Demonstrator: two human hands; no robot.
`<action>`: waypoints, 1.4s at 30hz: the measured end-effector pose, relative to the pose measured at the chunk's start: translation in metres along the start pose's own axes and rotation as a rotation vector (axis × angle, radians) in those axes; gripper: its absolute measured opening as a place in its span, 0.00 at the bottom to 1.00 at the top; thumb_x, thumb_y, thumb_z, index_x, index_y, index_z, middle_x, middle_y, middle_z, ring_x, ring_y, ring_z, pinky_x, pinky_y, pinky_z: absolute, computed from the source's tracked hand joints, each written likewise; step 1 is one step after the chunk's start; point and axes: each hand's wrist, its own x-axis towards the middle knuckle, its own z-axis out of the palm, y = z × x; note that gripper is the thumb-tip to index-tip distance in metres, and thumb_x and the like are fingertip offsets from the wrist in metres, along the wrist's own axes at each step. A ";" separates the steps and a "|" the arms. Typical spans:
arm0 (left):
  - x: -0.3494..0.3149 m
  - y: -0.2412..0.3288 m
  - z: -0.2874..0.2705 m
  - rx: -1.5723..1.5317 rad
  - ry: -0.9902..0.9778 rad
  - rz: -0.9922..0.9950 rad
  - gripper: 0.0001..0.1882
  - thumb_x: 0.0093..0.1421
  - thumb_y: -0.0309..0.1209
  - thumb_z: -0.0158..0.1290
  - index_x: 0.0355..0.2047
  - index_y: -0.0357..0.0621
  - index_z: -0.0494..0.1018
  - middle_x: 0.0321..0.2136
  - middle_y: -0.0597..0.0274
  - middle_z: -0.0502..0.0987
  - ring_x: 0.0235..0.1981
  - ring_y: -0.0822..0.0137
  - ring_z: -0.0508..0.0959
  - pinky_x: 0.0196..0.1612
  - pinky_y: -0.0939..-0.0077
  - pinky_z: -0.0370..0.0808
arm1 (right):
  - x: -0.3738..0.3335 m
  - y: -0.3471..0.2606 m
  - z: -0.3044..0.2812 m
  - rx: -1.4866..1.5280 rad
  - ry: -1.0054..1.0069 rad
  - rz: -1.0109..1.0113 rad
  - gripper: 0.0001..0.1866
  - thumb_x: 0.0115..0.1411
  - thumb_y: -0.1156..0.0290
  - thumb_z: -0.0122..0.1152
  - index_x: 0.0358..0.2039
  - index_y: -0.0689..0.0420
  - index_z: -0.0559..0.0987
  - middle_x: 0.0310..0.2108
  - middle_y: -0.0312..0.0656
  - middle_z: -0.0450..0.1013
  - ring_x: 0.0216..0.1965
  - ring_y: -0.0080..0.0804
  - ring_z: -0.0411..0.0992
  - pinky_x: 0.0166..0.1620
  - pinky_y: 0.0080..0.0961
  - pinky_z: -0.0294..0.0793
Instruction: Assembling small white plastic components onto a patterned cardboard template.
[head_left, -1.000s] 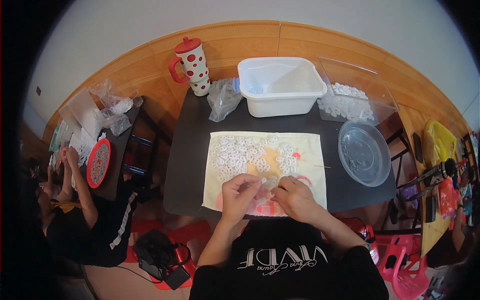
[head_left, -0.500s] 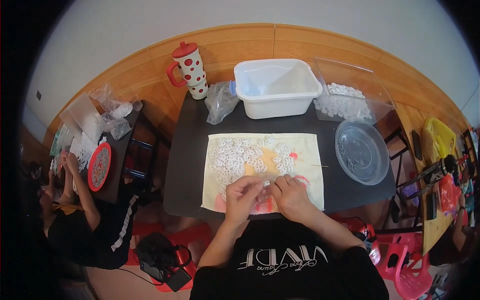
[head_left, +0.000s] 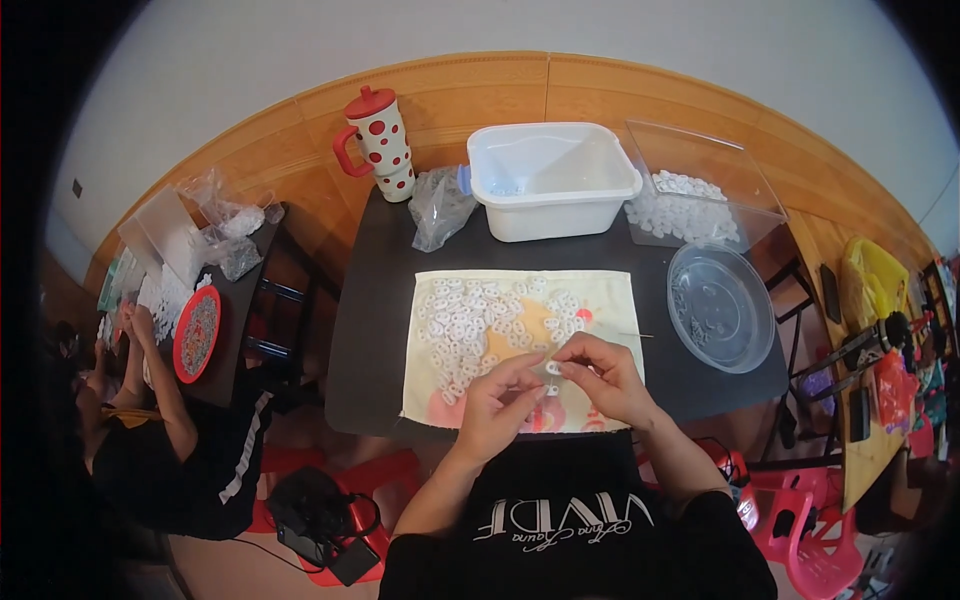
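Note:
Both my hands meet over the near part of a cream cloth with orange and pink patches. My right hand is closed, its thumb and fingertips pinching a small white ring-like piece. My left hand is closed just beside it, fingertips drawn together; what they hold is too small to make out. A second small white piece shows right by the left fingertips, a little below the first. Many white pieces with two holes lie loosely over the cloth's left and middle. A thin needle-like stick crosses its right edge.
On the dark table, a white tub stands at the back, beside a clear plastic bag and a spotted tumbler. A clear box with white pieces and a round clear tray occupy the right. Another person works at the left.
My right hand has risen slightly and turned, bringing a white piece into view between its fingertips. My left hand has shifted a little right and nearer me. A second white piece now shows below.

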 end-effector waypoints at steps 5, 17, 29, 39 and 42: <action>-0.001 -0.004 -0.003 -0.020 -0.008 0.001 0.22 0.61 0.15 0.53 0.56 0.36 0.71 0.33 0.64 0.78 0.29 0.81 0.73 0.31 0.89 0.70 | 0.001 -0.006 0.004 -0.033 -0.011 -0.033 0.06 0.62 0.83 0.59 0.40 0.64 0.79 0.33 0.36 0.73 0.35 0.18 0.69 0.39 0.16 0.68; -0.004 -0.003 -0.004 -0.013 -0.007 -0.006 0.19 0.61 0.15 0.53 0.54 0.35 0.73 0.33 0.65 0.78 0.30 0.81 0.74 0.31 0.87 0.70 | 0.003 -0.013 0.004 -0.139 -0.029 -0.195 0.08 0.59 0.86 0.59 0.39 0.63 0.79 0.31 0.40 0.73 0.31 0.25 0.70 0.35 0.20 0.67; -0.006 -0.009 -0.001 -0.064 0.048 -0.014 0.17 0.61 0.15 0.54 0.51 0.35 0.75 0.32 0.66 0.77 0.29 0.80 0.74 0.30 0.86 0.71 | 0.001 -0.013 0.004 -0.168 -0.084 -0.238 0.08 0.58 0.86 0.59 0.38 0.63 0.80 0.31 0.41 0.74 0.31 0.29 0.71 0.35 0.22 0.68; -0.009 -0.028 0.012 -0.153 0.143 -0.007 0.14 0.62 0.15 0.53 0.48 0.34 0.76 0.31 0.65 0.77 0.27 0.76 0.76 0.28 0.82 0.74 | -0.011 -0.002 0.002 -0.076 -0.065 -0.112 0.09 0.59 0.86 0.59 0.40 0.63 0.79 0.33 0.39 0.74 0.33 0.23 0.71 0.37 0.19 0.68; -0.008 -0.028 0.014 -0.111 0.171 -0.033 0.14 0.61 0.15 0.54 0.48 0.34 0.76 0.31 0.65 0.76 0.27 0.78 0.75 0.28 0.82 0.74 | -0.013 0.006 0.004 -0.061 -0.053 -0.109 0.09 0.59 0.87 0.59 0.40 0.63 0.79 0.33 0.39 0.74 0.34 0.23 0.72 0.37 0.20 0.69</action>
